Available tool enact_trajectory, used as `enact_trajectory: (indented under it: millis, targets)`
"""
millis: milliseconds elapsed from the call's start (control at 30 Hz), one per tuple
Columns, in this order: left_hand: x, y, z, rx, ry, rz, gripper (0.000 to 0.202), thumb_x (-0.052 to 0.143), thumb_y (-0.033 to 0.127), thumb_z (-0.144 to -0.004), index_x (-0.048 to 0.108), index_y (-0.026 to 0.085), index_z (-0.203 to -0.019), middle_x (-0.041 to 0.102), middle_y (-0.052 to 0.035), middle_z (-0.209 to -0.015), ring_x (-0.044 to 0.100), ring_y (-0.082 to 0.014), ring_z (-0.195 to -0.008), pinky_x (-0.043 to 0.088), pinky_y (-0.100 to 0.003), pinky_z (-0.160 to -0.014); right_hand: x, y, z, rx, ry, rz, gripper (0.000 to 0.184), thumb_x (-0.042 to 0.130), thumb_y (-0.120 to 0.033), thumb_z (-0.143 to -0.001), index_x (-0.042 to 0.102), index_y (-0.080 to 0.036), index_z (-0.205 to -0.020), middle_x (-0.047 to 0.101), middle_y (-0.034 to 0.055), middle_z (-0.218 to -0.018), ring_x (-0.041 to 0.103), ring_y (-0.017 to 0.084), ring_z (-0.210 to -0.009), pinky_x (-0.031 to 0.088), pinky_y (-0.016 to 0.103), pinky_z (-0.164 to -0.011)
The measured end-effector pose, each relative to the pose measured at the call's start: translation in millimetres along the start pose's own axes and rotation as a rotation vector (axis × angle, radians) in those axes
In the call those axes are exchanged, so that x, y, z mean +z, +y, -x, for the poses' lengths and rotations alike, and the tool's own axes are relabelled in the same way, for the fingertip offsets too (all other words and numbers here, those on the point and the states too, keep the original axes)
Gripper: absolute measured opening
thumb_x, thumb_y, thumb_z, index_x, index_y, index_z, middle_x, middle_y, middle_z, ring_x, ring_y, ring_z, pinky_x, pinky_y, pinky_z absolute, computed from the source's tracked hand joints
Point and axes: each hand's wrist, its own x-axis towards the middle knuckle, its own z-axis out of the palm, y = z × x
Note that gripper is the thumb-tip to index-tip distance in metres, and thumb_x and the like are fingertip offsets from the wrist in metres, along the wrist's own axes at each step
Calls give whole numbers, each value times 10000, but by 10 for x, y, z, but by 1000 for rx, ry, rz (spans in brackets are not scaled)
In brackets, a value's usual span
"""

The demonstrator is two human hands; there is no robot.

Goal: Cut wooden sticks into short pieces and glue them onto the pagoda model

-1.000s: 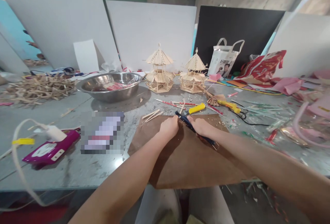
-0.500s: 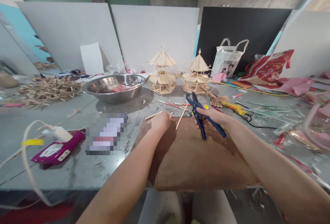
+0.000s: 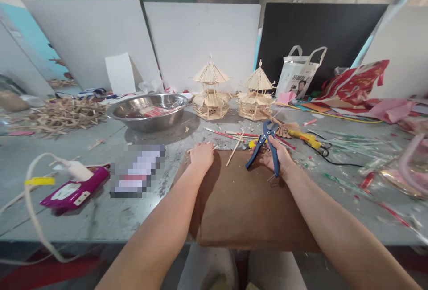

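Observation:
My right hand grips blue-handled cutters, handles spread, jaws pointing away from me, over the far right edge of a brown board. My left hand rests closed at the board's far left corner, its fingers curled on thin wooden sticks that lie there. A single loose stick lies slanted between the two hands. Two small stick pagoda models stand behind, further up the table.
A steel bowl stands at the back left, with a heap of wood offcuts beyond it. A purple phone with a white charger cable lies at the left. A yellow-handled tool, bags and coloured scraps crowd the right side.
My right hand drew away from the left, lifted the cutters with handles opening, then lowered them to the board's right edge. My left hand slid left to the sticks at the corner.

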Motion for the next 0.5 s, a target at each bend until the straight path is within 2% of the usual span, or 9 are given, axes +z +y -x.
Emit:
enact_trajectory:
  millis: [133,267,400,500]
  targets:
    - [-38,51,22,11,55,4,260,367,243,-774,560,199,-942,544,-99,-980,440,-251,-986,380,-372,-775,0,-24,7,-10,18,40,423,252,-422,-811,571,-146,-803,642,100,-729,601,209,-715,445,388,-672]
    - [-54,213,94,129,97,61,287,314,294,-809,554,196,-932,539,-88,-961,457,-218,-962,363,-336,-799,10,-13,6,-3,16,19,407,264,-409,-813,569,-144,-857,644,97,-723,603,205,-698,444,391,-672]
    - [-8,389,173,216,13,94,313,344,407,-795,545,201,-918,541,-74,-942,484,-204,-935,376,-314,-774,21,-4,5,-1,16,29,418,249,-407,-817,573,-144,-852,644,96,-720,603,204,-696,444,392,-680]
    - [18,446,195,242,-47,90,292,396,400,-776,539,192,-924,548,-77,-941,497,-205,-934,382,-313,-778,10,4,-2,6,14,38,412,254,-400,-816,574,-141,-828,643,95,-721,603,202,-710,440,391,-697]
